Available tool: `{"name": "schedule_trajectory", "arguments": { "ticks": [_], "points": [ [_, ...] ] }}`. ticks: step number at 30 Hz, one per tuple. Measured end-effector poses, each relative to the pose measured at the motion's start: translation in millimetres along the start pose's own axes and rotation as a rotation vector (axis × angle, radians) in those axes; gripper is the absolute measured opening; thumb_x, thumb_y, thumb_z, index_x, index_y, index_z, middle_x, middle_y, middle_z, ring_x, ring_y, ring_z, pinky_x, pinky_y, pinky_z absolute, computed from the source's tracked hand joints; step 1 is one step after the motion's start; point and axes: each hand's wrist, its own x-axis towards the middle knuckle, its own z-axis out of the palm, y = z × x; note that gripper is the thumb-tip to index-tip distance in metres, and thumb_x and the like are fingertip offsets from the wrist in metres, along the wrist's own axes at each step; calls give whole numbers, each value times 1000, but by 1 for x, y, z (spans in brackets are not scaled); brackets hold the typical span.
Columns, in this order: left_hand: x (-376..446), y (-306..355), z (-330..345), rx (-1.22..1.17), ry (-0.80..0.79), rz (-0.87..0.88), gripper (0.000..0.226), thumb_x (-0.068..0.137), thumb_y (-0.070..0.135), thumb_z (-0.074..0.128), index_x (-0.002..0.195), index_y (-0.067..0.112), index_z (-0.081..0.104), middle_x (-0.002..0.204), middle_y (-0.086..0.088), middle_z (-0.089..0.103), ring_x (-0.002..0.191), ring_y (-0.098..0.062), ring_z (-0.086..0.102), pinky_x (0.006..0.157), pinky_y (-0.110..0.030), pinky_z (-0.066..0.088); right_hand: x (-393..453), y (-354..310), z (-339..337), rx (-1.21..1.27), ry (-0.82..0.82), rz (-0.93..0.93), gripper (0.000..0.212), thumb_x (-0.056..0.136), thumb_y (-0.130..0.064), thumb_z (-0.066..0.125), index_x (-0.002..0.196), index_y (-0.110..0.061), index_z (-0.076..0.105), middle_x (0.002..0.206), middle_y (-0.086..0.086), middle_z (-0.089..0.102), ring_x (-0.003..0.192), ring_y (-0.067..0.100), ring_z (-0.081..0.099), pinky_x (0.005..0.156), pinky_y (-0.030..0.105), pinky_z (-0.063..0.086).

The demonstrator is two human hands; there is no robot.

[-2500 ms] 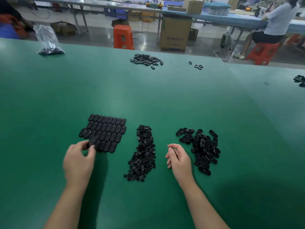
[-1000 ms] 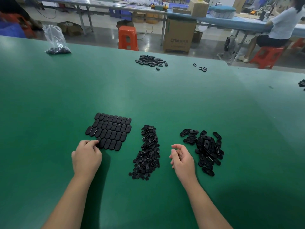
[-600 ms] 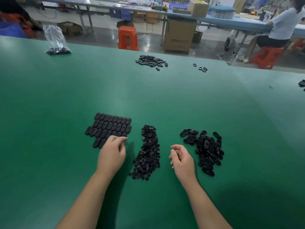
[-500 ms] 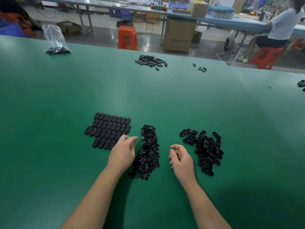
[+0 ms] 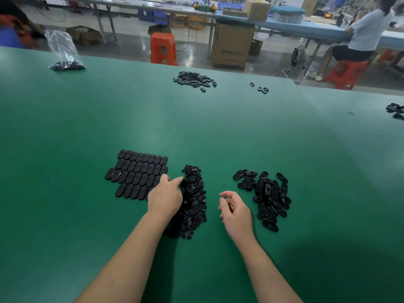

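Here the left hand [image 5: 166, 197] lies stretched forward, thumb and forefinger spread apart, with the forefinger tip touching the left edge of the heap of small black parts [image 5: 194, 200]. No piece shows between its fingers. Its wrist and forearm cover the heap's lower left side, and the heel of the hand sits over the near right corner of the block of oval pieces [image 5: 137, 173]. The right hand [image 5: 235, 211] rests on its edge with the palm turned left and the fingers loosely curled, gripping nothing.

The heap is a long narrow strip running away from the person. It lies between the two hands, touching the left one and just apart from the right. The oval pieces are laid flat in tight staggered rows just left of the heap. A looser pile of larger black ovals [image 5: 269, 197] lies just right of the right hand.

All of this rests on a wide green table [image 5: 218, 127]. Near the table's far edge are another dark pile [image 5: 193, 78], a few loose rings [image 5: 260, 88] and a clear plastic bag [image 5: 63, 51] with dark parts in its bottom. More black pieces [image 5: 395, 110] sit at the right border.

Beyond the table stand an orange stool [image 5: 163, 49] and a cardboard box [image 5: 231, 47]. A seated person [image 5: 363, 33] is at a blue bench.
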Motion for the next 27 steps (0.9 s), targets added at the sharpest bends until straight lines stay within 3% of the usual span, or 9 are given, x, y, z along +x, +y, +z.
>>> {"name": "schedule_trajectory", "arguments": {
  "ticks": [5,9,14,16,19,21,23,27],
  "points": [
    [-16,-11,11,-156,147,67,25,100,27,54,118,21,70,94,4,49,55,-11,51,46,-22,29,-1,0,0,-14,3,2,15,102,-20,56,97,-33,61,80,5,68,60,12,56,59,46,52],
    [-23,-14,15,-237,232,80,16,97,27,62,99,16,74,87,7,53,54,-7,51,47,-19,32,-2,-2,1,-30,3,3,17,102,-19,56,96,-34,61,80,6,68,61,13,56,60,45,53],
    [-19,-17,17,-262,258,56,12,95,25,66,96,16,73,88,9,55,58,-5,51,50,-19,33,3,-6,0,-62,-40,29,16,102,-19,56,96,-33,61,83,5,68,65,13,56,62,42,53],
    [-18,-17,18,-271,261,51,12,95,26,66,100,17,73,89,9,55,59,-7,52,51,-20,35,13,-8,-4,-104,-35,22,13,102,-20,56,99,-31,62,88,-2,66,64,9,54,57,33,49],
    [-18,-19,20,-258,262,48,18,96,27,66,106,16,75,89,9,56,62,-10,54,54,-22,37,38,-13,-13,-364,19,-39,23,103,-22,55,123,-26,64,119,-7,56,62,6,51,61,20,47],
    [-17,-19,21,-249,259,51,18,96,27,65,106,15,76,89,9,55,63,-9,54,54,-22,37,57,-18,-23,-564,47,-53,35,104,-23,52,138,-20,57,131,-3,49,67,9,55,64,26,47],
    [-17,-20,21,-250,257,55,17,96,27,66,104,16,76,88,10,54,63,-7,53,54,-21,37,75,-20,-32,-748,42,-22,43,105,-28,50,146,-16,49,135,2,44,86,20,63,71,30,44],
    [-16,-20,21,-248,247,61,14,96,27,65,100,17,75,89,12,54,62,-6,53,53,-19,35,101,-20,-42,-930,-34,84,48,103,-39,53,142,-11,47,135,9,41,106,29,61,83,37,49]
  ]
}}
